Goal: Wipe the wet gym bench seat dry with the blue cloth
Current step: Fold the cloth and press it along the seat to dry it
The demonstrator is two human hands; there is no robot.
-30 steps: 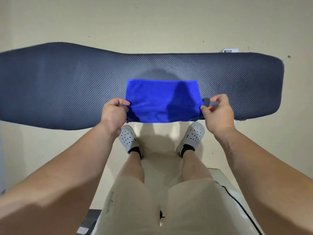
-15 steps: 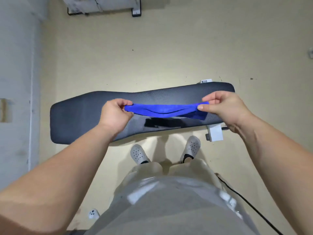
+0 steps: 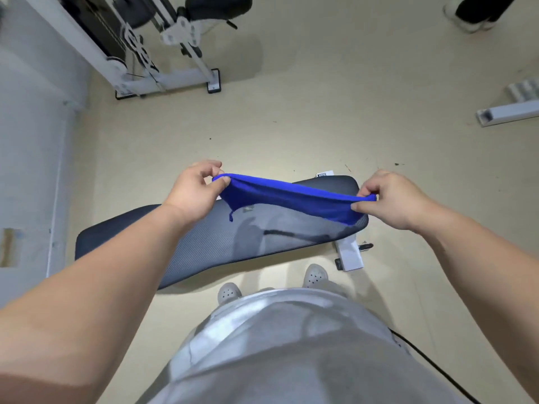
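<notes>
The blue cloth (image 3: 291,199) hangs stretched in the air between my hands, well above the bench. My left hand (image 3: 195,193) pinches its left end and my right hand (image 3: 390,199) pinches its right end. Below lies the long dark padded bench seat (image 3: 204,243), running from lower left to upper right. A shiny patch with reflections shows on the seat under the cloth.
A white gym machine frame (image 3: 163,68) stands at the back left by a pale wall (image 3: 29,141). The bench's white leg (image 3: 350,255) sticks out at its right end. White parts (image 3: 507,112) lie at far right. Another person's feet (image 3: 472,16) are at top right. A black cable (image 3: 431,368) runs by my right side.
The cloth lay flat on the seat a second ago; both hands have lifted it off and raised it. I have stood up and back, so the bench looks smaller and more floor shows.
</notes>
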